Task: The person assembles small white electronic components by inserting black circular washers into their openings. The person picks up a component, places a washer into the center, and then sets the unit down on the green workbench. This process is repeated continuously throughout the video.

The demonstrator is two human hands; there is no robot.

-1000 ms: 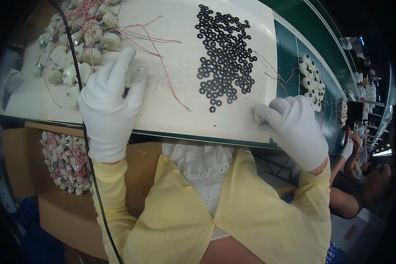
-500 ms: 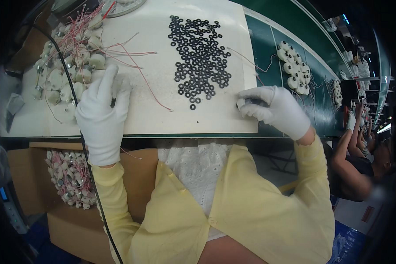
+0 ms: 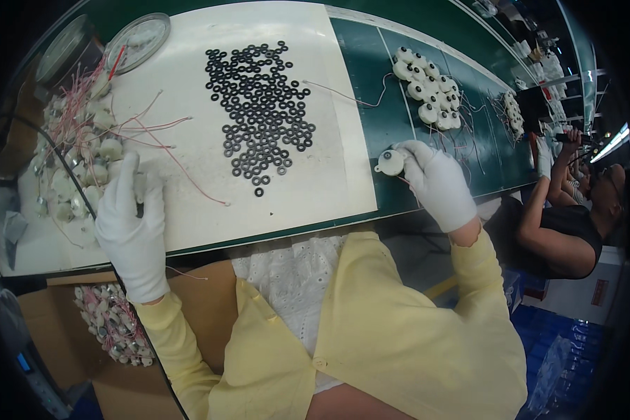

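My right hand [image 3: 437,178], in a white glove, pinches a small round white motor [image 3: 390,162] with a black ring at its centre, over the green mat at the right. My left hand [image 3: 131,227], also gloved, rests beside a heap of white motors [image 3: 84,150] with pink wires. Its fingers stretch forward and stand apart; a greyish patch and a dark spot show between them, too unclear to name. Many small black rings [image 3: 259,112] lie spread over the white sheet [image 3: 322,168] between my hands.
Finished-looking rows of white motors with black centres [image 3: 430,91] sit on the green mat [image 3: 367,70]. A clear round lid [image 3: 141,42] and a jar stand far left. Below the table a cardboard box [image 3: 56,315] holds more motors. A black cable [image 3: 56,150] crosses at left. Another person [image 3: 560,217] works at right.
The view has swung toward the right. My right hand has moved right, off the white sheet to above the green mat, and the motor in it now shows. My left hand has drawn slightly nearer.
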